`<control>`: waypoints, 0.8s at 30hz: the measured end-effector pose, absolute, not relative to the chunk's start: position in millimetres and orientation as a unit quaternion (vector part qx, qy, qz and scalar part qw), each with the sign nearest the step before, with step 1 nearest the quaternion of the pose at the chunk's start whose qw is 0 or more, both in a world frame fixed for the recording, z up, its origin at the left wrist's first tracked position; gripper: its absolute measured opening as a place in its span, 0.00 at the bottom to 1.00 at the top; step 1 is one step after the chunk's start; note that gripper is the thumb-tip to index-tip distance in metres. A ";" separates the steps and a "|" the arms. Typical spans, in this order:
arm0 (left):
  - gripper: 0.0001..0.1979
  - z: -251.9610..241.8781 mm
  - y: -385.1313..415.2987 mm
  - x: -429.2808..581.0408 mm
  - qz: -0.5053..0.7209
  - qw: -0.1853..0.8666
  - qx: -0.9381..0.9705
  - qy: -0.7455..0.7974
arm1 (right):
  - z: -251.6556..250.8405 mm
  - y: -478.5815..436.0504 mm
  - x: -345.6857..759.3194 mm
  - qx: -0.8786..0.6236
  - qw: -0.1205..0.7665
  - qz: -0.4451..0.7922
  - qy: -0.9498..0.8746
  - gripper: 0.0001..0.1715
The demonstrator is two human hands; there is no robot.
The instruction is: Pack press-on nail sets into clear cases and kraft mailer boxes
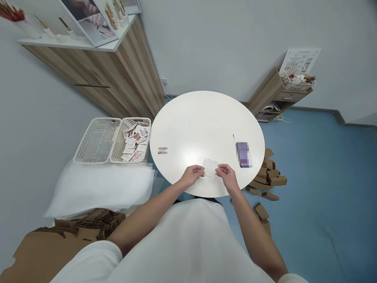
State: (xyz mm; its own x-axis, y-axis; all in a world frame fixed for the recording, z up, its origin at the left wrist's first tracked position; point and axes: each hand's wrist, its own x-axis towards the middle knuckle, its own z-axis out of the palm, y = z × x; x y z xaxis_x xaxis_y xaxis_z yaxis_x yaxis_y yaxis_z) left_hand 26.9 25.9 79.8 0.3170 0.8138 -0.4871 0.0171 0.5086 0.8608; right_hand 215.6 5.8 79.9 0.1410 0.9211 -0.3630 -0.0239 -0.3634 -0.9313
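Observation:
Between my two hands, over the near edge of the white round table [203, 122], is a clear plastic case [210, 168], roughly rectangular. My left hand [192, 175] pinches its left side with thumb and fingers. Its right side is in the fingertips of my right hand [227, 175]. The case is see-through, and nothing inside it can be made out. On the table's left lies a small set of patterned pieces [162, 150] in two rows. A purple pack [243, 154], partly blurred, lies to the right of my right hand.
Left of the table stand a white basket of printed cards [135, 141] and another basket of clear plastic pieces [101, 137]. Nearer are white sheets [103, 188] and flat cardboard [59, 251]. Small brown boxes [269, 173] lie on the floor at right. A wooden cabinet [129, 67] stands behind.

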 end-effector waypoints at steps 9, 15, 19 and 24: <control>0.12 87.3 63.0 59.1 0.214 0.619 0.587 0.476 | 90.2 42.0 263.1 -0.593 0.291 0.518 -0.544 0.16; 0.22 78.5 68.5 68.1 0.237 0.689 0.475 0.493 | 72.5 46.9 264.5 -0.582 0.375 0.598 -0.403 0.17; 0.24 72.4 52.0 65.9 0.241 0.749 0.367 0.495 | 68.4 42.7 259.3 -0.596 0.421 0.593 -0.341 0.17; 0.22 65.7 38.7 62.2 0.273 0.736 0.337 0.519 | 66.6 30.1 242.5 -0.612 0.447 0.573 -0.312 0.16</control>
State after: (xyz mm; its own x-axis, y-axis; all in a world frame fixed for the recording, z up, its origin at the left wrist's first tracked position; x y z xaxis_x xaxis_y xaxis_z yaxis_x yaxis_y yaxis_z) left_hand 62.2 38.7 65.7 0.3123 0.7524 -0.5800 -0.0523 0.6232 0.7803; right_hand 242.5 30.1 66.6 0.1474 0.8944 -0.4222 -0.1303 -0.4056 -0.9047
